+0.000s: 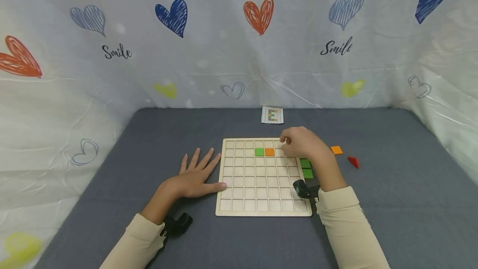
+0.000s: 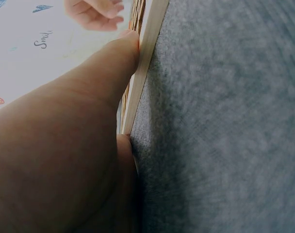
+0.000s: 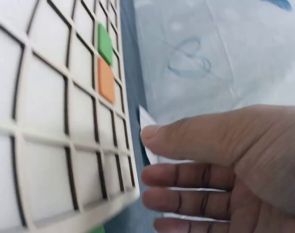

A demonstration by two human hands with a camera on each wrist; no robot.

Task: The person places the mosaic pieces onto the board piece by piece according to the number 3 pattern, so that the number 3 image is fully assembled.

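A wooden grid board (image 1: pixel 250 182) lies on the table. A green square tile (image 1: pixel 259 152) and an orange square tile (image 1: pixel 269 152) sit side by side in its upper rows. My left hand (image 1: pixel 195 181) is spread flat at the board's left side, its thumb resting on the edge. Over the board's upper right corner hovers my right hand (image 1: pixel 301 143), fingers loosely bent. In the right wrist view nothing shows between that thumb and the fingers, which point toward the board's far edge. Two green tiles (image 1: pixel 308 173) lie against the board's right side, partly behind the right arm.
A small printed card (image 1: pixel 272 115) with a coloured grid pattern lies behind the board. To the right of the right hand are a loose orange tile (image 1: pixel 336 150) and a red piece (image 1: pixel 353 162). A white curtain (image 1: pixel 209 61) with printed hearts hangs behind the table.
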